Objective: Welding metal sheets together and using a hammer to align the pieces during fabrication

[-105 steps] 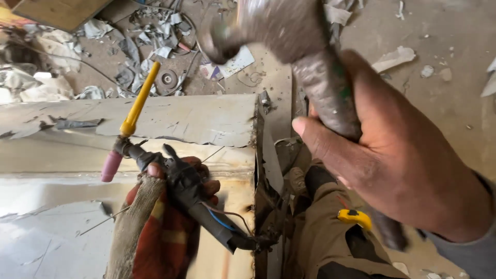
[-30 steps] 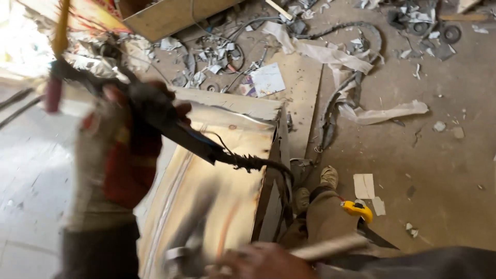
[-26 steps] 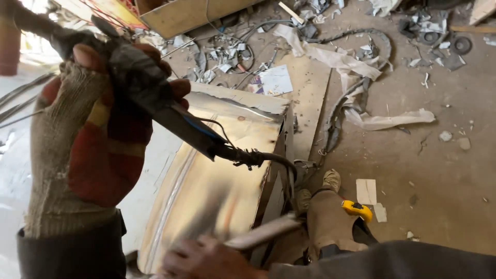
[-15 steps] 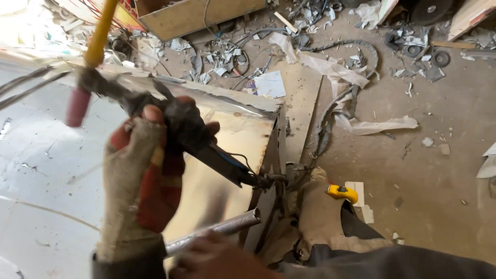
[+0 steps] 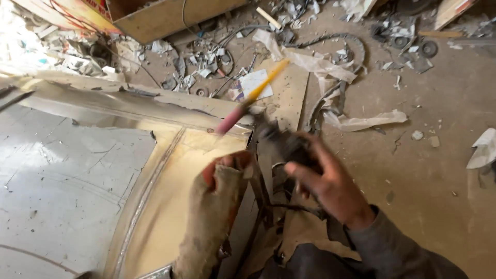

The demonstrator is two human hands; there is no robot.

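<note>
now, change: half a second ago your gloved left hand (image 5: 217,206) held the welding torch (image 5: 258,111); your bare right hand (image 5: 323,181) holds it now, and the hammer is out of view.
meaning: you look to be regripping, not striking.
torch: blurred, pink nozzle and yellow tip above the metal sheet's (image 5: 77,170) right edge.
right hand: fingers wrapped on the black handle, wrist bent upward.
left hand: beside the sheet's right edge, fingers curled; holding anything, cannot tell.

The welding torch (image 5: 268,121) now sits in the bare right hand (image 5: 323,181) at frame centre, no longer in the gloved left hand (image 5: 219,206), which hangs lower and empty. The hammer is gone from the right hand and from view.
</note>
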